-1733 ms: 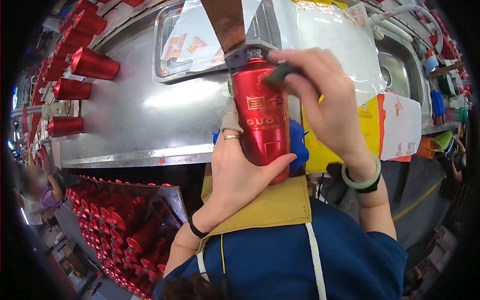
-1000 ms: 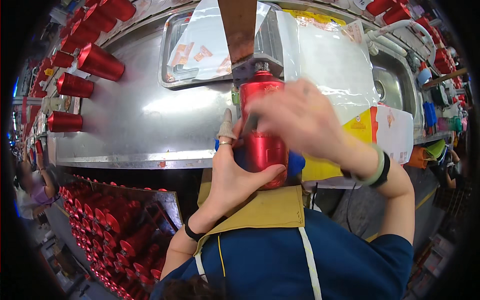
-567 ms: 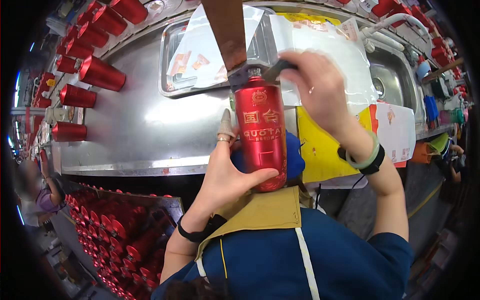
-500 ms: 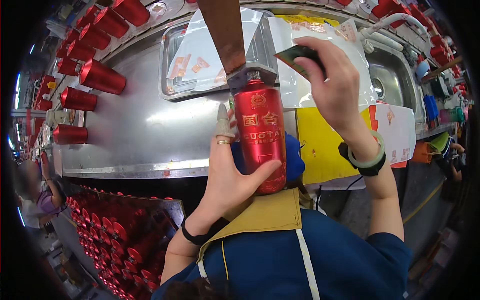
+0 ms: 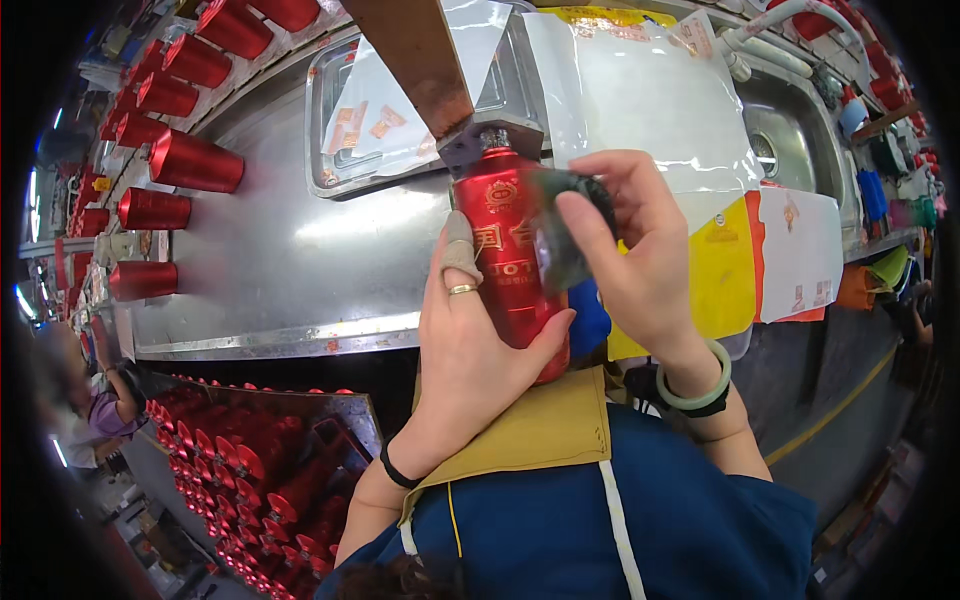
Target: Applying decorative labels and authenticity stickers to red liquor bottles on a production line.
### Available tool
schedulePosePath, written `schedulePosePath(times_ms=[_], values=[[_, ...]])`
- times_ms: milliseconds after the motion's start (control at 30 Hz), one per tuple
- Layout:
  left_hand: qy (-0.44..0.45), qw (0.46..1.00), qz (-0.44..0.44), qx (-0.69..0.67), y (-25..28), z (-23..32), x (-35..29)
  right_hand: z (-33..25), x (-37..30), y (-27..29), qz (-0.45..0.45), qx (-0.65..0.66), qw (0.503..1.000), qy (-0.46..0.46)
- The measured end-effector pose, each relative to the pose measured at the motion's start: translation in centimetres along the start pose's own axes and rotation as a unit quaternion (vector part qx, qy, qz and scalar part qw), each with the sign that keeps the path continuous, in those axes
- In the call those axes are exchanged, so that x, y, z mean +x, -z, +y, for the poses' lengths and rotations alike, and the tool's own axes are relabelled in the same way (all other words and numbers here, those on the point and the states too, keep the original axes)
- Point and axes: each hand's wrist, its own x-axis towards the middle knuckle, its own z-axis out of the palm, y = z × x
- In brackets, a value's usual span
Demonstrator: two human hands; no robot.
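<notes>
A glossy red bottle (image 5: pixel 515 305) with gold markings leans upright before me, its base near the tan flap of my apron (image 5: pixel 540 430). My left hand (image 5: pixel 465 355) is wrapped round its lower left side; a finger cot and a ring show on one finger. The bottle's neck rests against the bracket at the foot of a brown post (image 5: pixel 415 65). In my right hand (image 5: pixel 645 245) a thin, dark green card-like piece (image 5: pixel 560 240), blurred by motion, is pinched between thumb and fingers. It lies across the bottle's right side and covers part of the markings.
A metal tray (image 5: pixel 318 175) with white sheets sits behind the bottle on the steel bench (image 5: pixel 270 260). Several red bottles (image 5: pixel 195 162) line the left edge; more fill a crate (image 5: pixel 250 450) below. White and yellow sheets (image 5: pixel 715 265) lie right, beside a sink (image 5: pixel 790 130).
My right hand has come down and left, bringing the green card from above the white sheet onto the bottle's right side. My left hand keeps its hold on the bottle.
</notes>
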Motion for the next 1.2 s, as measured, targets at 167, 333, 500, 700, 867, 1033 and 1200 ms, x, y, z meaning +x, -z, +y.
schedulePosePath(times_ms=[167, 333, 500, 700, 867, 1033, 1200], values=[[0.055, 0.982, -0.056, -0.174, 0.1, -2.1, -0.3, 2.7, 0.3, 1.1, 0.057, -0.17, 0.984, 0.016], [-0.034, 0.997, 0.002, -0.065, -0.8, -1.4, -0.7, 4.1, -0.7, 1.9, 0.066, -0.001, 0.998, -0.021], [-0.056, 0.99, 0.002, 0.131, -0.3, 0.8, -0.6, 3.0, -1.0, 1.4, 0.052, 0.041, 0.997, -0.036], [-0.082, 0.988, 0.05, 0.12, -1.6, -0.5, -1.3, 2.1, -0.2, 1.0, 0.055, 0.042, 0.998, 0.004], [-0.081, 0.994, 0.068, 0.034, -1.4, -1.3, -2.6, 0.4, 0.1, -0.7, -0.021, 0.059, 0.998, 0.025], [-0.083, 0.995, -0.013, -0.056, 0.1, -1.5, -3.8, 1.5, -0.1, -0.7, 0.005, -0.105, 0.989, 0.101], [-0.023, 0.997, -0.014, -0.067, -1.4, -2.9, -4.6, 0.2, 0.3, 0.2, 0.045, -0.251, 0.961, 0.105]])
